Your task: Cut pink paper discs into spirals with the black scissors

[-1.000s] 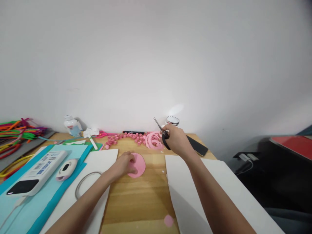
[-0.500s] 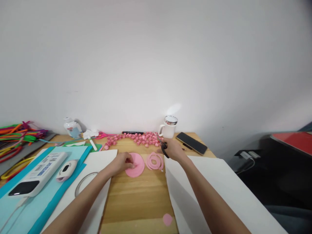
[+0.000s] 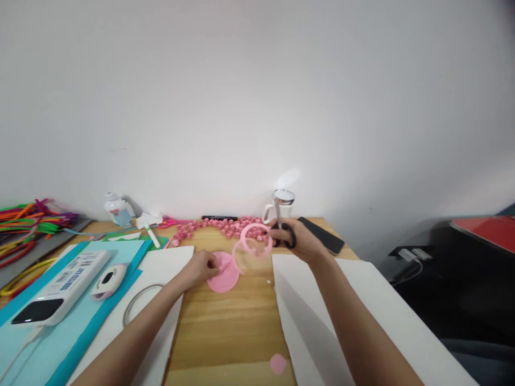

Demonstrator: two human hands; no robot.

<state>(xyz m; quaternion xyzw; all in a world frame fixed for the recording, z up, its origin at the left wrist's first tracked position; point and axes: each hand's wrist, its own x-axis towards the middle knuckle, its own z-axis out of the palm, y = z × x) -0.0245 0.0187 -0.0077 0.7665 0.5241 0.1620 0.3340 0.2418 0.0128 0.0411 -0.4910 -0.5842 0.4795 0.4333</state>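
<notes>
My left hand [image 3: 200, 269] is closed, its fingertips pinching at the pink paper circle [image 3: 226, 283] on the wooden table. My right hand [image 3: 306, 240] grips black-handled scissors [image 3: 290, 236], their blades pointing up in front of the mug. Between the fingers of that same hand hangs a curling pink paper spiral [image 3: 243, 234], lifted off the table, with its lower end hanging by the circle. Behind the spiral lie many small rolled pink paper pieces [image 3: 228, 229]. A small pink paper scrap [image 3: 278, 364] rests near the front.
A white mug [image 3: 286, 210] stands at the back, with a dark phone [image 3: 322, 235] to its right. White boards [image 3: 346, 305] flank the bare wood. On the left are a white power bank [image 3: 60, 289], blue sheets [image 3: 120, 254], a bottle [image 3: 119, 210] and colourful pipe cleaners [image 3: 32, 225].
My right hand has lifted the pink spiral from the table, and the scissors now point upward. My left hand stays at the pink circle.
</notes>
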